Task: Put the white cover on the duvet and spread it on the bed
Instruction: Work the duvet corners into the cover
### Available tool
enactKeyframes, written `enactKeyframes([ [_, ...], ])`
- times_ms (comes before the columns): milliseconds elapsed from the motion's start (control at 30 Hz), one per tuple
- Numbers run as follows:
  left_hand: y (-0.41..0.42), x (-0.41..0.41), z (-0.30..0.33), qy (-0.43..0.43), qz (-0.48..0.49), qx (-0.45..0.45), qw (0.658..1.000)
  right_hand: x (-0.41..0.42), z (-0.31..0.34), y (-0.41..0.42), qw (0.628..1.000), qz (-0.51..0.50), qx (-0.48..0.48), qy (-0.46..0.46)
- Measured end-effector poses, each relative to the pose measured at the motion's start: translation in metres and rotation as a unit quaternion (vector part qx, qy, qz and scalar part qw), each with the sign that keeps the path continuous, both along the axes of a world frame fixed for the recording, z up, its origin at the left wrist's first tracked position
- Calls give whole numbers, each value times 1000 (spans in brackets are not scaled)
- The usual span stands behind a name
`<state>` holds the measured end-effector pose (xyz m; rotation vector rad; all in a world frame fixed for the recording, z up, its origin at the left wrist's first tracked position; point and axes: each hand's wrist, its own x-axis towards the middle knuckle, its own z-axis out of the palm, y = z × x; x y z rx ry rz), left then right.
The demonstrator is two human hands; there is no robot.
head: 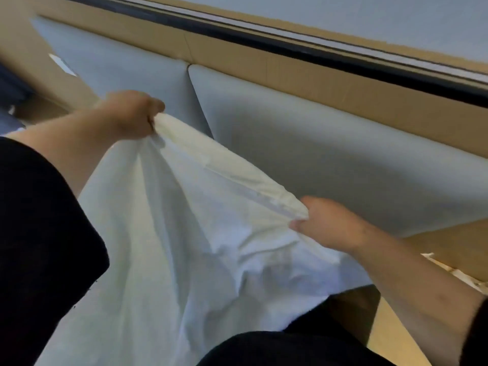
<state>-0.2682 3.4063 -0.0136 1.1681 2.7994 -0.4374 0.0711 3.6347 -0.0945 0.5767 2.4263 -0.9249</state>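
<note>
Against the padded headboard [317,133], white cover [184,233] stretched between left hand [132,114] and right hand [327,223].

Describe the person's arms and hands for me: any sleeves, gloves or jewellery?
Both hands, the left hand and the right hand, are bare, with no gloves, rings or watch showing. The forearms are uncovered. A black short sleeve covers the left upper arm, and a dark sleeve edge shows at the right.

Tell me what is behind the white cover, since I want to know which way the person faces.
Behind the white cover, gripped by the left hand and right hand, stand grey padded panels in a wooden frame. The cover hides the panels' lower part.
</note>
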Motion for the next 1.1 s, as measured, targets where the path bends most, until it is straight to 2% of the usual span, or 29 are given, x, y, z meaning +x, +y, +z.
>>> enactKeyframes([
  [100, 2, -36, -26, 80, 4, 85, 993, -33, -30, 32, 998, -4, 55, -11],
  [167, -1, -38, -66, 83, 37, 104, 990, -41, -59, 49, 996, -4, 92, -14],
  [367, -11, 27, -189, -67, 147, 131, 978, -40, -140, 57, 983, 17, 177, -52],
  [467, -30, 94, -234, -132, 140, 94, 977, -47, -163, 58, 973, 13, 225, -45],
  [567, -60, 174, -267, -206, 118, 86, 968, -52, -182, 61, 972, 11, 229, -55],
  [700, -108, 258, -287, -244, 140, 104, 954, -39, -194, 45, 966, 18, 254, -51],
  [800, -140, 294, -290, -236, 160, 91, 954, -22, -189, 13, 958, 61, 274, -52],
  [933, -177, 332, -279, -247, 210, 85, 942, 5, -172, -49, 961, 136, 241, -30],
  [1100, -240, 402, -263, -218, 233, 118, 940, 67, -144, -134, 967, 158, 200, 7],
])
